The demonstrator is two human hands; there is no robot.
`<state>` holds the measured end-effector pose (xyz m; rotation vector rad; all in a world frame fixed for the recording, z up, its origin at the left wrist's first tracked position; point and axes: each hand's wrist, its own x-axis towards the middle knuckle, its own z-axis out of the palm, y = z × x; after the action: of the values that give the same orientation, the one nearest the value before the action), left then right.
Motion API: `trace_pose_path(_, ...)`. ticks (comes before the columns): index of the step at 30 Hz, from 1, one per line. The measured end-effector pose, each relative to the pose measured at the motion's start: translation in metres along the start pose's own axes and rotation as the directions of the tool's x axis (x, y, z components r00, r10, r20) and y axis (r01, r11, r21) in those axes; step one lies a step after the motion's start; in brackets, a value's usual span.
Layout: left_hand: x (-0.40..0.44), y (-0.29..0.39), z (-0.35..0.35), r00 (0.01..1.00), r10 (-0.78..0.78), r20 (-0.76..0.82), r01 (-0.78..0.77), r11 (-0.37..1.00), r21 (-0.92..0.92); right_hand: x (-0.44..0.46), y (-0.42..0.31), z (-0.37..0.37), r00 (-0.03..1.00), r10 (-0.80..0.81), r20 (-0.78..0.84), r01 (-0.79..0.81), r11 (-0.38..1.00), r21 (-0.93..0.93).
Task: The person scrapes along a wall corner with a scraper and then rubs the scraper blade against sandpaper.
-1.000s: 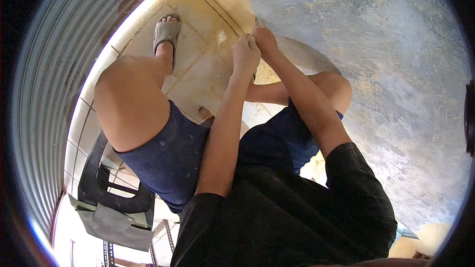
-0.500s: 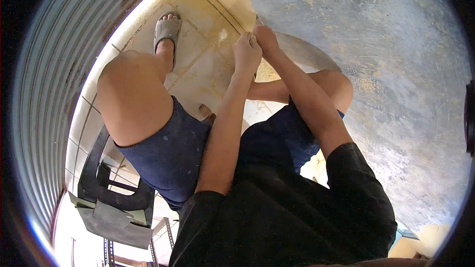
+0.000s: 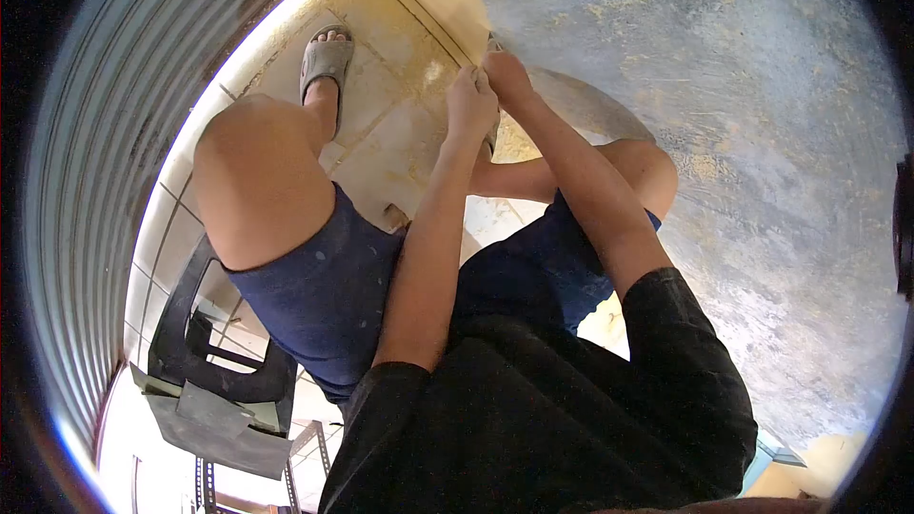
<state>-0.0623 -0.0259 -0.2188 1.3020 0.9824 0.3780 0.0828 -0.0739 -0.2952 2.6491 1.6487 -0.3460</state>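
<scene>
Close together in front of me, both hands meet low beside the patchy grey-blue wall (image 3: 685, 67). My left hand (image 3: 471, 100) is closed, with its fingers curled away from the camera. Against it, on the wall side, my right hand (image 3: 506, 76) is also closed. A small dark tip (image 3: 493, 41) shows just beyond the right knuckles. What either hand grips is hidden behind the fingers, and I cannot tell whether both share one thing.
A ribbed metal shutter (image 3: 105, 162) rises on the left. Dusty tiles (image 3: 371, 157) lie under my sandaled foot (image 3: 328, 57). Behind my leg stands a black plastic stool (image 3: 171, 343) with grey sheets (image 3: 224, 428) on it. Slotted metal bars (image 3: 205, 485) are below.
Both hands stay together at nearly the same place by the wall, shifted very slightly. The view has moved a little, and the grip looks the same.
</scene>
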Motion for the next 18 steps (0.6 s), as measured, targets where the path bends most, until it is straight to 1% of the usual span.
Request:
trace_pose_path(2, 0.000, -0.006, 0.006, 0.983, 0.141, -0.117, -0.138, 0.990, 0.034, -0.006, -0.012, -0.016, 1.000, -0.027, -0.016, 0.027, 0.999, 0.017)
trace_pose_path(3, -0.002, -0.002, 0.005, 0.983, 0.143, -0.117, -0.140, 0.990, 0.031, -0.009, -0.010, -0.016, 1.000, -0.026, -0.017, 0.027, 1.000, 0.014)
trace_pose_path(5, -0.001, 0.008, -0.001, 0.993, 0.085, -0.079, -0.084, 0.996, 0.016, -0.005, -0.011, -0.015, 0.999, 0.037, 0.008, -0.038, 0.999, 0.013)
trace_pose_path(8, 0.007, -0.024, 0.008, 0.997, 0.051, -0.054, -0.048, 0.996, 0.069, -0.002, -0.002, 0.006, 1.000, -0.006, 0.003, 0.006, 1.000, 0.023)
trace_pose_path(9, 0.005, -0.025, 0.007, 0.997, 0.057, -0.055, -0.053, 0.996, 0.075, -0.004, -0.005, 0.005, 1.000, -0.006, -0.004, 0.006, 1.000, 0.027)
trace_pose_path(11, 0.003, -0.023, 0.011, 0.999, -0.037, -0.003, 0.037, 0.985, 0.168, -0.015, -0.006, -0.002, 0.997, 0.024, 0.077, -0.028, 0.998, 0.048)
trace_pose_path(12, 0.001, -0.016, 0.011, 1.000, -0.021, -0.003, 0.021, 0.986, 0.168, -0.019, -0.006, -0.005, 0.998, 0.023, 0.061, -0.026, 0.999, 0.045)
trace_pose_path(13, -0.003, -0.011, 0.009, 0.996, -0.066, 0.052, 0.049, 0.961, 0.273, -0.022, -0.009, -0.006, 0.975, 0.011, 0.222, -0.029, 0.997, 0.078)
trace_pose_path(14, -0.007, -0.006, 0.006, 0.988, -0.118, 0.099, 0.072, 0.922, 0.379, -0.023, -0.013, -0.007, 0.926, -0.010, 0.377, -0.035, 0.993, 0.114)
trace_pose_path(15, -0.011, -0.001, 0.001, 0.990, -0.103, 0.092, 0.060, 0.920, 0.387, -0.028, -0.003, 0.018, 0.932, -0.017, 0.361, -0.029, 0.992, 0.121)
trace_pose_path(16, -0.016, 0.004, -0.005, 0.982, -0.091, 0.169, 0.001, 0.884, 0.468, -0.039, 0.014, 0.060, 0.914, 0.005, 0.405, -0.317, 0.634, 0.706)
trace_pose_path(17, -0.023, 0.009, -0.011, 0.965, -0.089, 0.246, -0.061, 0.838, 0.542, -0.045, 0.022, 0.083, 0.892, -0.024, 0.451, -0.452, -0.077, 0.889)
trace_pose_path(18, -0.030, 0.017, -0.018, 0.966, -0.083, 0.244, -0.068, 0.829, 0.555, -0.046, 0.018, 0.080, 0.898, -0.028, 0.440, -0.440, -0.088, 0.894)
